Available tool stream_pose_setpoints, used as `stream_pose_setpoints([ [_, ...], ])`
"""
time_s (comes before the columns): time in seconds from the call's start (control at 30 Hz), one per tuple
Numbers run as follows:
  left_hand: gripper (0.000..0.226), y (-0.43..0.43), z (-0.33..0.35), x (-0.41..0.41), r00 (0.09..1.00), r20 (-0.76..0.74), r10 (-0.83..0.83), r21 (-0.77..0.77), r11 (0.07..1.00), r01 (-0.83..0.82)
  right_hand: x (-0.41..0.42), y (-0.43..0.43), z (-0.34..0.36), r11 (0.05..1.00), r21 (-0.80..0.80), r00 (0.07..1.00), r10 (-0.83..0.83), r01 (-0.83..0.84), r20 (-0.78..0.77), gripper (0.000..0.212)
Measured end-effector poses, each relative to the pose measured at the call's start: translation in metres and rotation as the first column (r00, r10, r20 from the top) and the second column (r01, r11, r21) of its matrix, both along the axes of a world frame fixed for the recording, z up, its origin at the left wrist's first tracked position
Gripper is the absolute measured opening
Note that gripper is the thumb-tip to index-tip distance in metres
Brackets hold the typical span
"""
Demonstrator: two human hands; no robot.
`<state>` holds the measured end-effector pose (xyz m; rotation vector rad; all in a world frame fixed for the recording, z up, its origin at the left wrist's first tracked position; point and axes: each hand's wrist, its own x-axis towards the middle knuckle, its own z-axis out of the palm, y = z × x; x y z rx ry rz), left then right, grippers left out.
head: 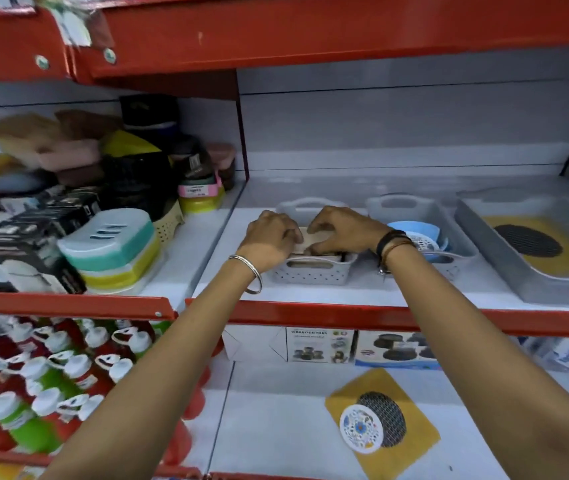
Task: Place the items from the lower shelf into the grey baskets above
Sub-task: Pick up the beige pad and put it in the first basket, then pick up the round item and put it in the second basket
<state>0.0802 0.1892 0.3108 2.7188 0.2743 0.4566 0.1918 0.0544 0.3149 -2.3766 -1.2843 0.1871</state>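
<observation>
Three grey baskets stand on the upper white shelf. Over the small left basket (312,271), my left hand (271,237) and my right hand (340,230) both grip a pale flat item (305,239) and hold it inside the basket's rim. The middle basket (456,237) holds blue round items (425,237). The large right tray-like basket (518,268) holds a yellow card with a dark mesh disc (529,240). On the lower shelf lie another yellow card with a mesh disc (385,422) and boxed items (321,344).
A red shelf rail (380,315) runs between the two levels. Soap boxes and containers (110,244) crowd the upper left bay. Red and green bottles with white caps (34,375) fill the lower left. Another red shelf hangs overhead.
</observation>
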Motion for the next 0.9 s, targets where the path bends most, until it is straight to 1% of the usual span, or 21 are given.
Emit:
stream_pose_setpoints([
  [0.03, 0.034, -0.001, 0.0, 0.0, 1.0, -0.012, -0.008, 0.004, 1.0, 0.008, 0.001, 0.0, 0.001, 1.0, -0.007, 1.0, -0.005, 0.004, -0.018, 0.049],
  [0.1, 0.033, 0.002, -0.001, 0.003, 0.999, -0.035, -0.029, 0.009, 1.0, 0.029, 0.003, -0.001, 0.002, 1.0, -0.018, 1.0, -0.005, 0.005, -0.002, 0.042],
  [0.17, 0.032, 0.004, -0.001, 0.004, 0.998, -0.058, -0.039, 0.038, 0.998, 0.041, 0.003, -0.002, 0.003, 1.0, -0.022, 0.999, 0.011, -0.01, 0.043, 0.029],
  [0.23, 0.03, 0.005, -0.001, 0.003, 0.999, -0.029, -0.038, 0.095, 0.995, 0.04, -0.001, -0.007, 0.006, 0.999, 0.032, 0.994, -0.004, 0.001, 0.111, 0.025],
  [0.27, 0.03, 0.004, -0.001, 0.002, 0.999, 0.035, -0.041, 0.118, 0.992, 0.037, -0.003, -0.011, 0.008, 0.995, 0.096, 0.988, -0.022, 0.007, 0.155, 0.026],
  [0.33, 0.034, -0.001, -0.001, -0.005, 0.972, 0.227, -0.066, 0.091, 0.995, 0.046, -0.011, -0.024, 0.013, 0.966, 0.259, 0.976, -0.056, 0.0, 0.212, 0.029],
  [0.4, 0.036, -0.015, -0.002, -0.018, 0.904, 0.414, -0.108, 0.059, 0.994, 0.092, -0.028, -0.043, 0.019, 0.91, 0.41, 0.966, -0.056, -0.054, 0.253, 0.029],
  [0.43, 0.036, -0.025, -0.004, -0.026, 0.865, 0.485, -0.128, 0.057, 0.992, 0.114, -0.039, -0.053, 0.02, 0.876, 0.471, 0.957, -0.037, -0.109, 0.289, 0.028],
  [0.5, 0.037, -0.049, -0.017, -0.043, 0.781, 0.596, -0.185, 0.089, 0.982, 0.164, -0.062, -0.076, 0.015, 0.806, 0.551, 0.929, -0.002, -0.218, 0.37, 0.025],
  [0.53, 0.039, -0.06, -0.028, -0.051, 0.742, 0.632, -0.224, 0.136, 0.974, 0.179, -0.071, -0.087, 0.008, 0.784, 0.571, 0.92, -0.003, -0.242, 0.393, 0.024],
  [0.6, 0.041, -0.08, -0.057, -0.065, 0.691, 0.658, -0.3, 0.22, 0.954, 0.205, -0.088, -0.11, -0.012, 0.767, 0.594, 0.918, -0.018, -0.242, 0.397, 0.023],
  [0.63, 0.041, -0.088, -0.072, -0.071, 0.686, 0.652, -0.322, 0.239, 0.946, 0.217, -0.094, -0.119, -0.024, 0.765, 0.6, 0.923, -0.02, -0.234, 0.385, 0.023],
  [0.73, 0.043, -0.11, -0.123, -0.084, 0.724, 0.597, -0.345, 0.231, 0.939, 0.257, -0.107, -0.144, -0.073, 0.8, 0.575, 0.957, -0.006, -0.17, 0.291, 0.022],
  [0.8, 0.043, -0.118, -0.156, -0.09, 0.775, 0.522, -0.355, 0.233, 0.934, 0.271, -0.112, -0.156, -0.108, 0.85, 0.522, 0.987, -0.008, -0.078, 0.159, 0.024],
  [0.9, 0.043, -0.12, -0.203, -0.093, 0.879, 0.343, -0.333, 0.181, 0.941, 0.286, -0.113, -0.166, -0.163, 0.928, 0.363, 0.994, -0.063, 0.091, -0.088, 0.03],
])
